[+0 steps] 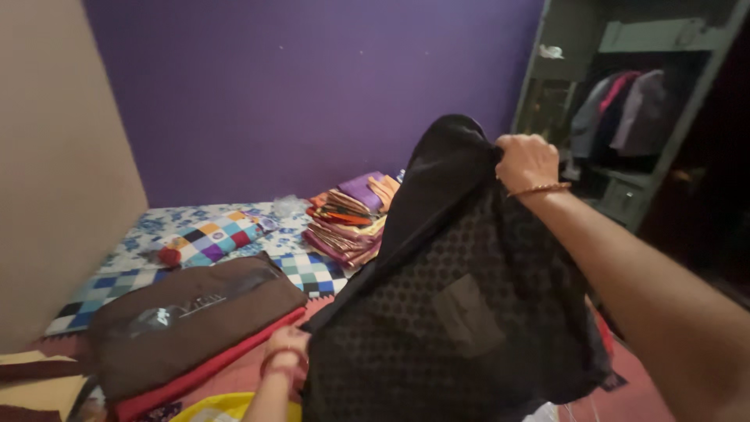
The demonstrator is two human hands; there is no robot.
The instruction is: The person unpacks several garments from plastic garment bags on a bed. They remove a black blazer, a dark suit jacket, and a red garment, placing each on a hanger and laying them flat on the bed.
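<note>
Above the bed (133,270), the right hand (527,162) is clenched on a black patterned garment (453,312), lifting it high; the left hand (287,344) grips its lower edge. Its hanging hem could likely snag or drag across the brown garment bag (187,320).

Garment (461,312) near centre; bag (187,320) to its left; folded stack (351,219) behind on bed (133,262); wardrobe (625,117) far right.

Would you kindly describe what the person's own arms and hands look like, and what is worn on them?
Both forearms are bare, with no sleeves in view. The right hand has a thin beaded bangle, golden-orange, around the wrist. The left hand has reddish bangles at the wrist. No gloves or watch show; rings cannot be made out.
</note>
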